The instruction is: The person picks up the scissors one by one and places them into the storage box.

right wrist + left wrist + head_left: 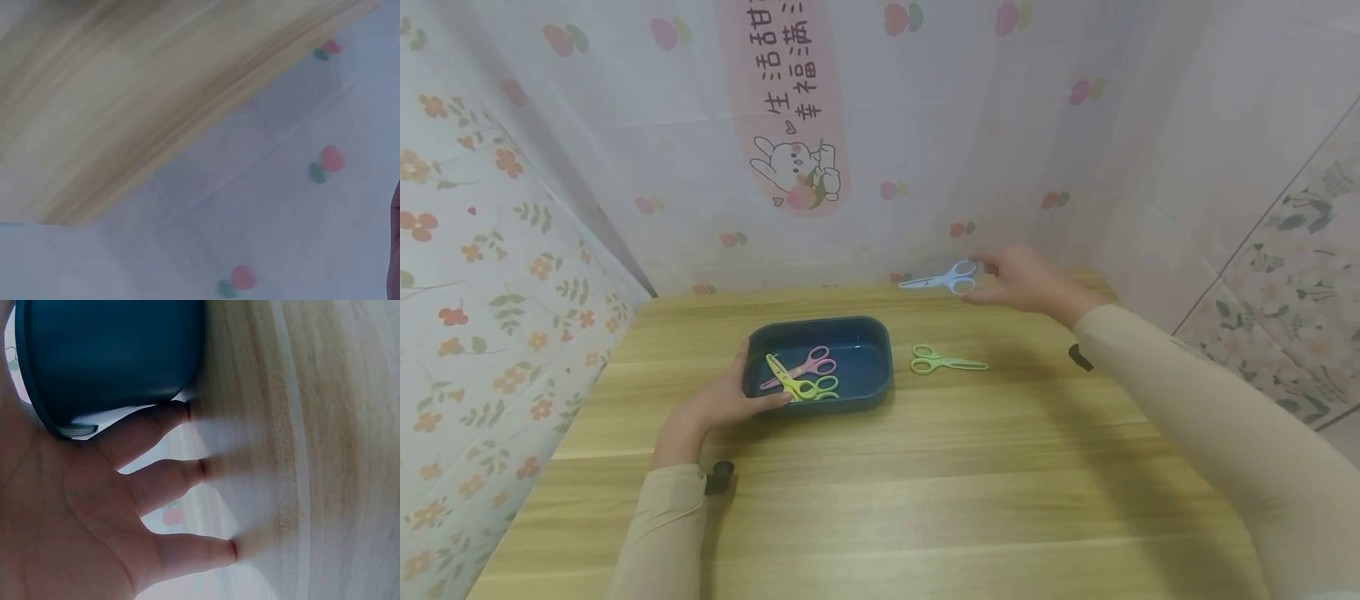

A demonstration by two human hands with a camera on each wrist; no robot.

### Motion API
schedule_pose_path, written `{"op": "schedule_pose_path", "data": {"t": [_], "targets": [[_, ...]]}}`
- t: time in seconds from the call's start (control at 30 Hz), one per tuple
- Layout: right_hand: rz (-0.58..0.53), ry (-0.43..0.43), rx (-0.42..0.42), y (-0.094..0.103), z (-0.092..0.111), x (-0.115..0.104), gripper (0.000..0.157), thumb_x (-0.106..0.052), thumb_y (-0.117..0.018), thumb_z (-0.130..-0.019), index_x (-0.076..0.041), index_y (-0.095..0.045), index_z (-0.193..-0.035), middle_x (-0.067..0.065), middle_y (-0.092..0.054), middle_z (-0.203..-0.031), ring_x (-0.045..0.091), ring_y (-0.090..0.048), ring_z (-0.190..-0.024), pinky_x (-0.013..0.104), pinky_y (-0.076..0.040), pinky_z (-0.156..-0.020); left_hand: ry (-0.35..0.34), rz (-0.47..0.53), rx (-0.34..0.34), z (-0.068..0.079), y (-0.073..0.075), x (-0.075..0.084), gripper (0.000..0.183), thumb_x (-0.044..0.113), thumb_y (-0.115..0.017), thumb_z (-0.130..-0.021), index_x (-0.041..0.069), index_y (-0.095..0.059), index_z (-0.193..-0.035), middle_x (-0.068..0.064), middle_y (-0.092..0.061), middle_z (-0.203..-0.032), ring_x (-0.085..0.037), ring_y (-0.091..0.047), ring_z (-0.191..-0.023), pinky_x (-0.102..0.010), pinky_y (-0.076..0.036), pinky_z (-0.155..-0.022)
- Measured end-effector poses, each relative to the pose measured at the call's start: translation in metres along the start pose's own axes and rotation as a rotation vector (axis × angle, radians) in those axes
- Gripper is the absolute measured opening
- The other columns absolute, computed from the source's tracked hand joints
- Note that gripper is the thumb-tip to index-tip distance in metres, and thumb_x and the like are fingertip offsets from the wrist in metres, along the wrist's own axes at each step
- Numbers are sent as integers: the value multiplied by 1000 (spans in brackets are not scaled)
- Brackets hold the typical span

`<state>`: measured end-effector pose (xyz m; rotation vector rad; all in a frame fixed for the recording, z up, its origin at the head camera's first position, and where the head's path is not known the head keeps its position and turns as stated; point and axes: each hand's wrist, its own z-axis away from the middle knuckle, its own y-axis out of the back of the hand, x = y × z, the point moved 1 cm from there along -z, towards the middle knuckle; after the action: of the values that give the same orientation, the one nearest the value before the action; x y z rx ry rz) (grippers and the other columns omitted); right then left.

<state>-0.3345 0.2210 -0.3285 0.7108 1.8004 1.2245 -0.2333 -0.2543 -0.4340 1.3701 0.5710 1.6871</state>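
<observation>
My left hand (726, 398) holds the left end of a dark blue tray (880, 379), its thumb along the front rim. In the left wrist view, the other fingers are spread beside the tray's outer wall, tips at the wooden tabletop. Inside the tray lie pink scissors (812, 364) and yellow-green scissors (783, 377), partly overlapping, with another green handle (827, 383) beside them. Above the table's back edge, my right hand (1022, 282) pinches light blue scissors (934, 281) by the handle loops, blades pointing left. Green scissors (951, 364) lie on the table right of the tray.
A wooden table (880, 500) carries everything. Behind it hangs a white curtain (925, 150) with fruit prints, and floral cloth (490, 250) hangs at the left. Black straps (720, 477) show at the wrists.
</observation>
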Motion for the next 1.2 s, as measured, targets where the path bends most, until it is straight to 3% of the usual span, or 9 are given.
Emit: {"op": "schedule_pose_path", "data": {"t": [0.2, 0.33, 0.5, 0.57, 0.67, 0.8, 0.87, 1.07, 1.2], "targets": [[-5, 30, -68, 2, -17, -35, 66, -45, -84, -89, -9, -67, -141, 16, -78, -112, 30, -73, -103, 49, -60, -88, 6, -7, -4, 0, 0, -1, 142, 78, -72, -84, 11, 20, -169, -41, -23, -169, -62, -42, -148, -67, -42, -118], [-27, 59, -100, 0, -28, -54, 70, -44, -83, -89, -6, -64, -145, 19, -77, -122, 36, -74, -118, 53, -60, -98, 11, -6, -7, 0, -1, -2, 142, 79, -72, -84, 12, 20, -169, -41, -24, -168, -61, -44, -147, -67, -44, -117], [-68, 96, -133, -3, -42, -76, 68, -41, -84, -89, -5, -64, -143, 21, -75, -130, 40, -71, -123, 56, -57, -104, 12, -2, -7, 0, -1, -3, 143, 79, -73, -83, 12, 20, -169, -41, -25, -168, -61, -44, -146, -68, -44, -117], [-74, 111, -140, -5, -47, -84, 64, -40, -84, -89, -5, -66, -140, 20, -75, -128, 38, -72, -121, 55, -58, -104, 11, -4, -9, 0, -1, -3, 143, 79, -72, -83, 12, 20, -169, -41, -25, -168, -61, -45, -146, -68, -44, -117], [-65, 154, -145, -10, -54, -96, 50, -40, -84, -88, -7, -71, -124, 14, -77, -108, 30, -72, -99, 45, -59, -88, 8, -5, -7, -1, -1, -4, 143, 79, -72, -83, 12, 20, -169, -40, -24, -169, -61, -43, -147, -68, -43, -117], [-64, 194, -154, -19, -61, -107, 39, -39, -85, -87, -11, -72, -110, 4, -63, -79, 19, -52, -68, 33, -42, -62, 2, 2, -4, -1, -1, -3, 143, 78, -73, -84, 11, 20, -169, -39, -21, -170, -60, -40, -150, -68, -42, -119], [-45, 198, -167, -24, -64, -112, 39, -41, -84, -87, -12, -72, -111, 2, -61, -77, 17, -48, -66, 30, -38, -60, -1, 4, -3, -1, -1, -3, 142, 78, -73, -84, 10, 19, -169, -39, -20, -171, -60, -39, -150, -68, -41, -119], [47, 191, -211, -36, -72, -127, 57, -49, -83, -87, -10, -72, -127, 5, -73, -93, 19, -61, -80, 32, -49, -70, -6, 7, 2, -2, -1, -3, 142, 77, -73, -84, 10, 19, -169, -40, -25, -168, -60, -43, -148, -67, -43, -118], [75, 197, -232, -43, -78, -138, 61, -51, -82, -87, -9, -72, -130, 2, -69, -88, 18, -58, -78, 31, -47, -67, -5, 6, 1, -2, -1, -4, 142, 78, -73, -84, 12, 20, -169, -40, -27, -168, -59, -45, -147, -66, -44, -117]]}}
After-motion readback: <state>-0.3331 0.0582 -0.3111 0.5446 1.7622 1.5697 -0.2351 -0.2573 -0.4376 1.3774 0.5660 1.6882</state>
